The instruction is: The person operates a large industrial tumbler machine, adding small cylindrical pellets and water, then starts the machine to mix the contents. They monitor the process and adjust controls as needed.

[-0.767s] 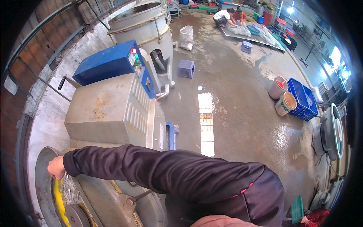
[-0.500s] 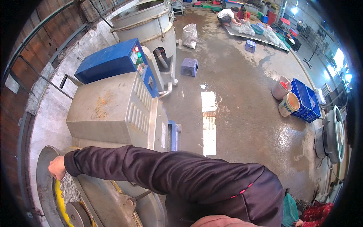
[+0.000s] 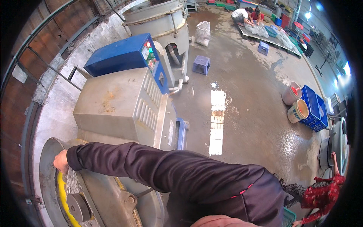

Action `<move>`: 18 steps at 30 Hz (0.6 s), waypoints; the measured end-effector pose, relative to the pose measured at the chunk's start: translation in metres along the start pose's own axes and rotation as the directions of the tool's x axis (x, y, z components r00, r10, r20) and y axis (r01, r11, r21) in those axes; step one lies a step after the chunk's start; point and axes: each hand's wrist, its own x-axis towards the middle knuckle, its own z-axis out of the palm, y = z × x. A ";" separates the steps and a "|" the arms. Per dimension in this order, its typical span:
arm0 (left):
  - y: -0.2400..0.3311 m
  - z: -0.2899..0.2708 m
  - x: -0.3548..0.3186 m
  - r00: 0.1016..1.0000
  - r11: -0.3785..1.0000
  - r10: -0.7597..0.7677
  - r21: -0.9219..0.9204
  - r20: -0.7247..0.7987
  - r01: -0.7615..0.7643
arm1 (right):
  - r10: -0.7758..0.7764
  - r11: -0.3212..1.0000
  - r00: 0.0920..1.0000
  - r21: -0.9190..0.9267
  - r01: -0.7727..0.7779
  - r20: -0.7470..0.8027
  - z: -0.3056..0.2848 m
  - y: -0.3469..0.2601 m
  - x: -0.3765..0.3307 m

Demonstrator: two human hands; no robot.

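Note:
My right arm, in a dark sleeve, reaches across to the lower left. At its end my right hand [image 3: 61, 162] is closed, its fingers curled down inside the wall of a round metal bowl [image 3: 48, 178]. Whatever the fingers hold is hidden. Just beneath the hand lies a silvery, shredded-looking mass [image 3: 73, 182], beside a curved yellow band [image 3: 63, 195]. A round metal disc [image 3: 78, 207] stands near the mass, next to a metal cover [image 3: 100, 189] over part of the bowl. My left hand is out of view.
Beyond my arm stand a metal machine housing [image 3: 109, 106], a blue control box [image 3: 117, 56] and a large vat [image 3: 155, 19]. Purple stools [image 3: 201, 65], buckets [image 3: 297, 110] and blue crates [image 3: 312, 102] stand on the wet floor. Someone in red [image 3: 323, 196] is close at right; two people crouch far off.
The whole view has shifted slightly right and down. My right hand stays at the bowl. The person in red shows more, one arm raised to a grey basin.

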 end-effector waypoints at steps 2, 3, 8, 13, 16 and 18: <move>0.001 -0.002 0.001 1.000 1.000 -0.003 0.000 -0.006 0.003 | -0.015 1.000 0.999 -0.022 0.015 0.029 -0.001 0.000 0.002; 0.003 -0.002 0.001 1.000 1.000 0.002 -0.001 -0.006 -0.002 | 0.002 1.000 0.998 -0.027 -0.001 0.066 0.000 0.001 0.002; 0.006 -0.005 0.003 1.000 1.000 0.006 0.022 0.002 -0.006 | 0.017 1.000 0.998 -0.018 -0.016 0.056 0.004 0.002 0.009; 0.014 0.002 0.003 1.000 1.000 0.011 0.008 0.020 -0.011 | -0.001 1.000 1.000 0.003 0.001 0.004 0.008 0.008 0.012; 0.018 0.003 0.003 1.000 1.000 0.003 0.007 0.021 -0.003 | -0.019 1.000 1.000 0.018 0.019 -0.022 0.005 0.007 0.009; 0.019 0.002 0.001 1.000 1.000 -0.004 0.006 0.015 0.004 | 0.009 1.000 1.000 -0.005 -0.009 -0.007 0.002 0.004 0.005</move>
